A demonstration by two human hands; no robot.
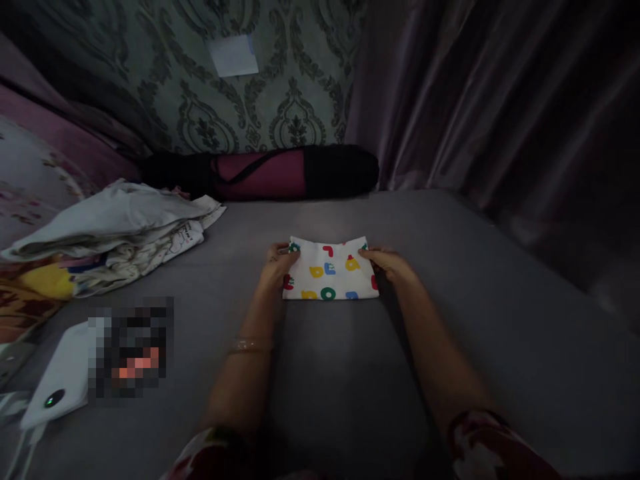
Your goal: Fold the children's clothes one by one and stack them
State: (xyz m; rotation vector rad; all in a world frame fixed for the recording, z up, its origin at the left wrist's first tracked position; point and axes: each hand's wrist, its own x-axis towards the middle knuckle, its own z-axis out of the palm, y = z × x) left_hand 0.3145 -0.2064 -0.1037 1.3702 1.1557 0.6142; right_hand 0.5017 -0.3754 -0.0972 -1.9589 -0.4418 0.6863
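Note:
A white cloth (335,283) printed with colourful letter shapes is held up between both hands, folded into a small rectangle. My left hand (280,263) pinches its left edge near the upper corner, thumb in front and fingers behind. At the opposite edge, my right hand (387,261) grips the upper right corner the same way. The cloth's top edge sags slightly between the two grips. Its lower edge is close to the grey sheet (330,360); whether it touches, I cannot tell. Most fingertips are hidden behind the cloth.
Crumpled clothes (135,213) lie in a heap at the left. Nearer, a white power bank (65,373) has cables plugged in, beside a pixelated patch. A long black and maroon bag (265,175) rests along the patterned wall. Purple curtains (430,100) hang at the right.

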